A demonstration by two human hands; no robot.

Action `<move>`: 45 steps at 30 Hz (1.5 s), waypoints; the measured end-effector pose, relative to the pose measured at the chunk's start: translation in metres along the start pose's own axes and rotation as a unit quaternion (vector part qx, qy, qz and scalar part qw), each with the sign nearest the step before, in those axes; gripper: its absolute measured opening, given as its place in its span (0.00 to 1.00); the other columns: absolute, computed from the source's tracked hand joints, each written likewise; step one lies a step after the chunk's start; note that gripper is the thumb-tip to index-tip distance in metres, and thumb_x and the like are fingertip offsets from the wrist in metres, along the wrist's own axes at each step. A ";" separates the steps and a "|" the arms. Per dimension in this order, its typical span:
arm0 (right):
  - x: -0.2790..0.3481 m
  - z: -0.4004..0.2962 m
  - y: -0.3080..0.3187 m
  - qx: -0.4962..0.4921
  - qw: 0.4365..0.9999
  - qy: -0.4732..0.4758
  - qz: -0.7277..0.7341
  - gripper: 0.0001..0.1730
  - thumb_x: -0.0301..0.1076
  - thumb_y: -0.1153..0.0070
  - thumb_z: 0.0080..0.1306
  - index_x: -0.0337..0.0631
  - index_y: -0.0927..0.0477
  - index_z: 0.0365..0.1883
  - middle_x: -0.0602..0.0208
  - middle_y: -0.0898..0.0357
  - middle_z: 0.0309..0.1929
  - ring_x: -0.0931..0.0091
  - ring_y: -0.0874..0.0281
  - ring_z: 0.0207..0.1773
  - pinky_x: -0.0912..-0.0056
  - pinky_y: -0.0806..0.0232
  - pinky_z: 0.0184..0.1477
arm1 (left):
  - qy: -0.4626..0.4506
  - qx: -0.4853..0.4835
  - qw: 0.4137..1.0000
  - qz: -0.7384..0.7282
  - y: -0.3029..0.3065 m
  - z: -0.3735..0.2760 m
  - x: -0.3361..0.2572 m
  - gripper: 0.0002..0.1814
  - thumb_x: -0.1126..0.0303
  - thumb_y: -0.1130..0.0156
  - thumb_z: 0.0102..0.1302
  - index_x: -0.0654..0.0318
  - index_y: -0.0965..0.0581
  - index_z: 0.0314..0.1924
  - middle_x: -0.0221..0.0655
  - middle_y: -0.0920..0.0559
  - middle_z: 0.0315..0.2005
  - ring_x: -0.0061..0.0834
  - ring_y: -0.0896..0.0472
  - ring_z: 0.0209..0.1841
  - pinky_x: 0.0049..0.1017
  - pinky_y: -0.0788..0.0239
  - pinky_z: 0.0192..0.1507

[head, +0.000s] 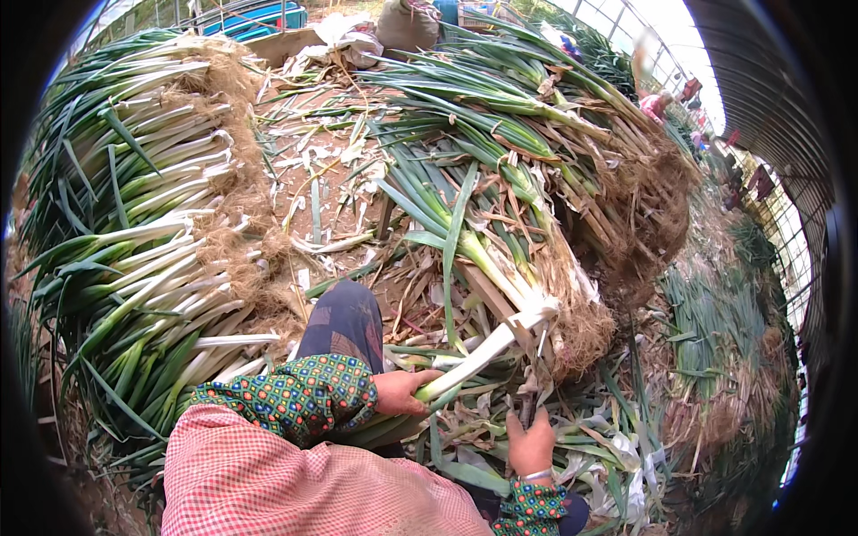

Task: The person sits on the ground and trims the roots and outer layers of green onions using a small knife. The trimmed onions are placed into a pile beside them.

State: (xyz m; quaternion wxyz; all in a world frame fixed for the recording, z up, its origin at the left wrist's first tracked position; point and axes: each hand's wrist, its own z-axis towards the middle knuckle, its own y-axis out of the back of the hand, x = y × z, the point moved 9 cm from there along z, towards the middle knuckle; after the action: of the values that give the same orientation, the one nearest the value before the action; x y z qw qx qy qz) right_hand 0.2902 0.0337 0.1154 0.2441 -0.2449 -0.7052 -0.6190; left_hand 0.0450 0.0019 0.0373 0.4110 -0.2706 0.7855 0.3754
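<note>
My left hand (403, 392) grips a long green onion (479, 355) around its pale stalk. The white shaft slants up and right to its root end, while the green leaves trail under my left forearm. Lower right, my right hand (531, 443) pinches a brownish strip of outer leaf (529, 382) that hangs below the stalk's root end. A dark part shows between those fingers, too unclear to name. Just beyond, untrimmed green onions (529, 201) with dry leaves and soil-coloured roots lie heaped, partly across a wooden bar (484, 289).
Cleaned green onions (181, 201) form a long row at the left, roots inward. Leaf scraps (576, 435) litter the ground around my knee (345, 315). A filled sack (407, 25) stands at the back. More onions (717, 335) lie at right, and people (653, 104) are farther off.
</note>
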 end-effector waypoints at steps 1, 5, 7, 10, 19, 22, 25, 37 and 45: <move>0.006 -0.005 0.003 -0.018 0.999 0.037 -0.030 0.31 0.45 0.35 0.58 0.25 0.28 0.47 0.33 0.21 0.37 0.41 0.23 0.43 0.47 0.30 0.43 | -0.005 0.007 1.000 0.011 0.001 0.003 0.002 0.45 0.59 0.34 0.59 0.58 0.45 0.73 0.50 0.19 0.47 0.43 0.19 0.50 0.35 0.30 0.55; -0.011 0.009 -0.002 -0.023 0.997 0.007 -0.073 0.36 0.45 0.32 0.55 0.21 0.29 0.50 0.32 0.22 0.38 0.41 0.23 0.43 0.48 0.30 0.45 | -0.074 0.045 0.994 0.064 -0.001 0.017 0.004 0.37 0.50 0.37 0.64 0.60 0.34 0.67 0.49 0.18 0.47 0.44 0.18 0.48 0.35 0.29 0.53; -0.029 0.022 -0.008 -0.025 0.997 -0.012 -0.067 0.37 0.44 0.32 0.54 0.20 0.29 0.51 0.31 0.23 0.39 0.41 0.24 0.45 0.49 0.30 0.47 | -0.134 0.098 0.979 0.114 0.006 0.046 0.011 0.33 0.45 0.40 0.66 0.61 0.26 0.61 0.48 0.17 0.45 0.43 0.18 0.47 0.36 0.29 0.52; -0.055 0.028 -0.023 -0.044 0.998 0.020 -0.042 0.37 0.42 0.32 0.54 0.17 0.29 0.50 0.29 0.25 0.45 0.42 0.26 0.49 0.51 0.32 0.53 | -0.005 -0.008 0.987 0.160 0.079 0.109 0.010 0.24 0.47 0.45 0.69 0.60 0.18 0.49 0.43 0.15 0.40 0.44 0.16 0.42 0.40 0.25 0.48; -0.057 0.027 -0.043 -0.058 0.997 0.034 -0.029 0.41 0.44 0.32 0.56 0.17 0.34 0.55 0.29 0.27 0.49 0.42 0.27 0.53 0.52 0.34 0.56 | -0.029 -0.327 0.812 0.483 0.216 0.213 -0.032 0.16 0.65 0.48 0.66 0.50 0.24 0.53 0.29 0.23 0.54 0.31 0.31 0.63 0.44 0.43 0.63; -0.056 0.028 -0.046 -0.021 1.000 -0.011 -0.020 0.39 0.44 0.33 0.56 0.20 0.34 0.54 0.29 0.27 0.50 0.41 0.28 0.54 0.51 0.34 0.57 | -0.018 -0.261 0.823 0.504 0.215 0.209 -0.038 0.14 0.64 0.46 0.67 0.48 0.23 0.52 0.30 0.22 0.51 0.33 0.32 0.64 0.51 0.48 0.66; -0.059 0.031 -0.047 -0.019 1.000 -0.013 -0.015 0.39 0.45 0.33 0.56 0.23 0.34 0.54 0.31 0.27 0.50 0.41 0.29 0.53 0.49 0.34 0.56 | 0.011 -0.155 0.819 0.552 0.205 0.193 -0.045 0.10 0.62 0.46 0.69 0.45 0.22 0.49 0.27 0.18 0.39 0.28 0.21 0.52 0.50 0.51 0.69; -0.076 0.012 0.002 -0.079 0.982 0.025 0.168 0.24 0.42 0.32 0.59 0.29 0.27 0.36 0.50 0.26 0.31 0.56 0.29 0.33 0.56 0.35 0.41 | 0.023 -0.191 0.762 0.619 0.171 -0.006 -0.122 0.10 0.64 0.41 0.64 0.54 0.20 0.44 0.32 0.19 0.38 0.31 0.18 0.44 0.33 0.31 0.48; 0.030 -0.044 0.018 -0.036 0.951 0.067 0.300 0.20 0.41 0.33 0.61 0.32 0.25 0.35 0.58 0.26 0.28 0.69 0.31 0.31 0.63 0.34 0.37 | 0.098 -0.219 0.912 0.333 0.199 -0.011 -0.101 0.19 0.58 0.35 0.59 0.61 0.19 0.47 0.45 0.16 0.40 0.42 0.16 0.45 0.37 0.25 0.49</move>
State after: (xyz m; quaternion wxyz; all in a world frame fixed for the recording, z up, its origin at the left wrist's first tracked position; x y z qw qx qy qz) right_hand 0.2807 -0.0068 0.1534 0.4558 -0.4118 -0.5588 -0.5572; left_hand -0.0530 0.1186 0.2003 0.1137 -0.1119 0.7640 0.6251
